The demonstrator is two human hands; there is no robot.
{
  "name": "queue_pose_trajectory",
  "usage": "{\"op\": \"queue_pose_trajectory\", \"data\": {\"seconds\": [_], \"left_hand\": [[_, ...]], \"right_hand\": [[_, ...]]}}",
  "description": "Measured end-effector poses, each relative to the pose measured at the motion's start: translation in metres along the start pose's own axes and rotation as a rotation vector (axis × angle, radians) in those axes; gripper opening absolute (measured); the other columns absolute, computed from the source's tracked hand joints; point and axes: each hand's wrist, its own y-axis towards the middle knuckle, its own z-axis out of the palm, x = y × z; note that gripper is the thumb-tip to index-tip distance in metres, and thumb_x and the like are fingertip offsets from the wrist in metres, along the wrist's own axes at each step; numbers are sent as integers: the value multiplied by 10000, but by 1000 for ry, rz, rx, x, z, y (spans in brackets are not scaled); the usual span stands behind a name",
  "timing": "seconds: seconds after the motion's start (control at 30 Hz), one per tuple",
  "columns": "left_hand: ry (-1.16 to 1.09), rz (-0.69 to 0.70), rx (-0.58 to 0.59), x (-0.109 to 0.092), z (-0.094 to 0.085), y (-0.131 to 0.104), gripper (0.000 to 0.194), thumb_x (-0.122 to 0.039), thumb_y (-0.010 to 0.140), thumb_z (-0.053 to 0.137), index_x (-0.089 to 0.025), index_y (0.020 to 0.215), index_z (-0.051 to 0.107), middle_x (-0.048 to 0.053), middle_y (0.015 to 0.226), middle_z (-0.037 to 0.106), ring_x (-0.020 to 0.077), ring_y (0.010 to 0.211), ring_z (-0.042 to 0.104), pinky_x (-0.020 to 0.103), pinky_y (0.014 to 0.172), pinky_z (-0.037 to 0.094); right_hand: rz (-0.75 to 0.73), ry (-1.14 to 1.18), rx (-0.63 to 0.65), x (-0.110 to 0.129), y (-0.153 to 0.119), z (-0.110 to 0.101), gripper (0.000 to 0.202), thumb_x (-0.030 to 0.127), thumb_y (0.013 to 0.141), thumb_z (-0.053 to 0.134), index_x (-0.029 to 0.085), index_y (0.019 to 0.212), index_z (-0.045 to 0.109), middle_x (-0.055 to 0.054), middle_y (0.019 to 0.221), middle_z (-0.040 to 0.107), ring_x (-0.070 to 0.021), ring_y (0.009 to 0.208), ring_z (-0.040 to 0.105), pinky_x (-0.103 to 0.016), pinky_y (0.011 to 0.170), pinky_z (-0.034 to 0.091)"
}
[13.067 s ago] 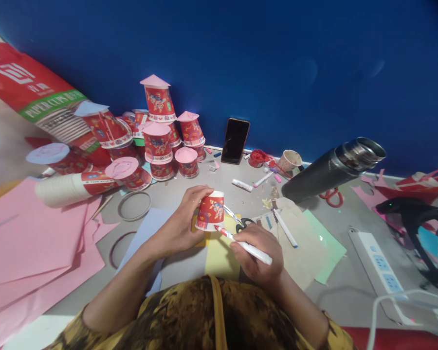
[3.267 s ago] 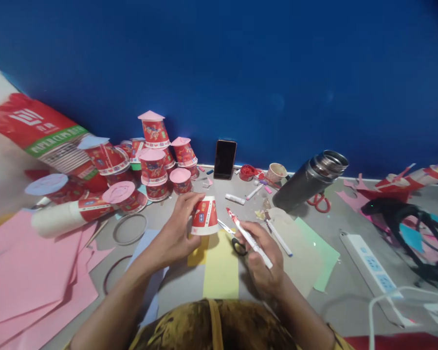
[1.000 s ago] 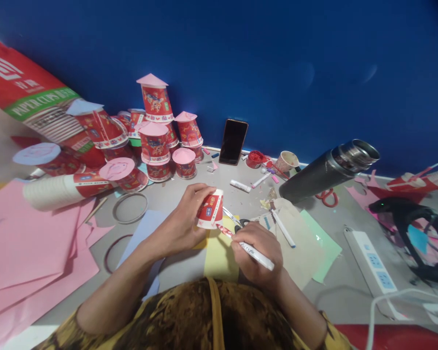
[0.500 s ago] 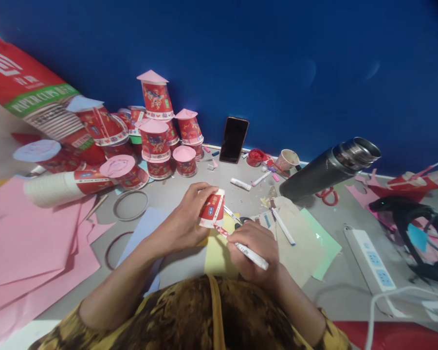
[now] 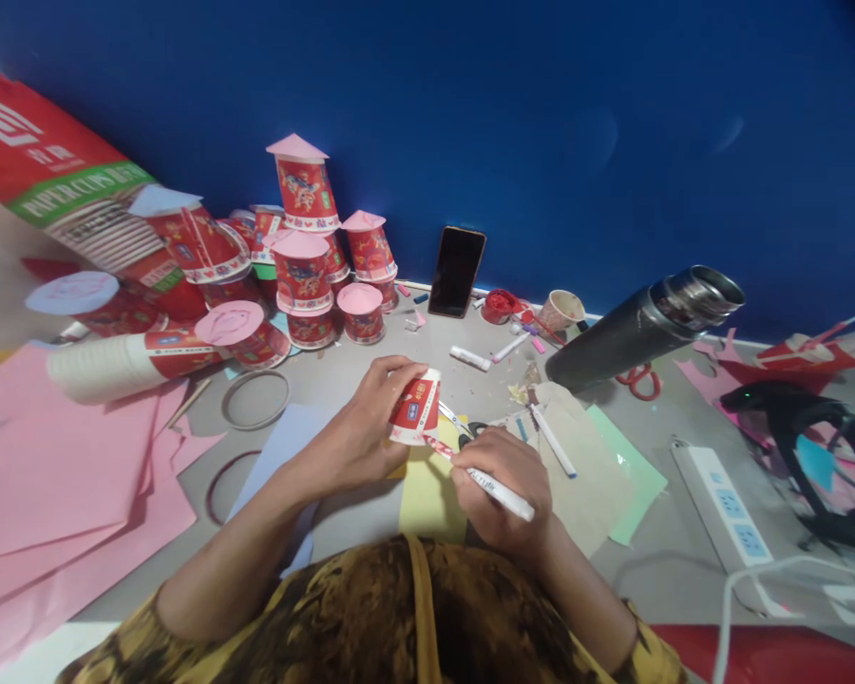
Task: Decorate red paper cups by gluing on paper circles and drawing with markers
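A red and white paper cup (image 5: 415,408) is gripped upside down or tilted in my left hand (image 5: 370,418), its white rim low. My right hand (image 5: 503,484) is closed around a white marker (image 5: 499,494), whose red-patterned front end reaches the lower rim of the cup. Under and between the hands lies a yellow sheet (image 5: 431,494). Scissors (image 5: 463,423) lie just behind my right hand, their handles partly covered by it.
Decorated cups (image 5: 303,271) stand stacked at the back left beside pink sheets (image 5: 57,456). A phone (image 5: 457,273) leans on the blue wall. Right of it are a dark flask (image 5: 627,332), a green sheet (image 5: 627,475) and a power strip (image 5: 727,513).
My right hand and the marker have shifted slightly to the right, along with the marker's front end. My left hand still holds the cup in nearly the same place.
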Motion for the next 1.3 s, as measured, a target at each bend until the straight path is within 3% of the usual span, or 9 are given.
{"op": "queue_pose_trajectory", "data": {"seconds": [0.23, 0.5, 0.7, 0.87, 1.3], "left_hand": [[54, 28, -54, 4, -3, -1, 860, -87, 734, 623, -251, 1542, 376, 153, 1535, 481, 371, 1504, 463, 628, 1279, 414], [-81, -81, -56, 11, -3, -2, 887, -63, 738, 615, -220, 1576, 369, 162, 1620, 487, 331, 1530, 505, 588, 1309, 401], [-207, -110, -54, 17, -3, -1, 890, -56, 742, 639, -209, 1581, 386, 184, 1645, 484, 336, 1548, 505, 609, 1314, 381], [-193, -124, -42, 18, 0, -1, 868, -74, 746, 650, -200, 1568, 400, 186, 1632, 487, 333, 1536, 516, 599, 1306, 394], [-144, -102, -39, 19, 1, -3, 858, -77, 762, 641, -209, 1572, 393, 165, 1616, 500, 328, 1500, 537, 564, 1302, 417]], "right_hand": [[66, -32, -45, -1, 2, -7, 144, 104, 928, 634, 226, 882, 693, -21, 684, 730, -180, 571, 638, -320, 570, 511], [198, -63, -139, -2, -1, -11, 96, 139, 932, 653, 227, 908, 685, -22, 722, 721, -179, 603, 674, -299, 564, 548], [161, -15, -145, -2, 2, -13, 124, 100, 925, 672, 222, 914, 693, -25, 730, 726, -175, 607, 673, -297, 577, 550], [98, -18, -116, 0, 4, -12, 136, 91, 929, 653, 219, 932, 697, -24, 716, 727, -178, 598, 657, -298, 567, 529], [100, 22, -77, 0, 1, -8, 125, 94, 935, 656, 209, 929, 704, -35, 732, 747, -174, 604, 635, -301, 583, 511]]}}
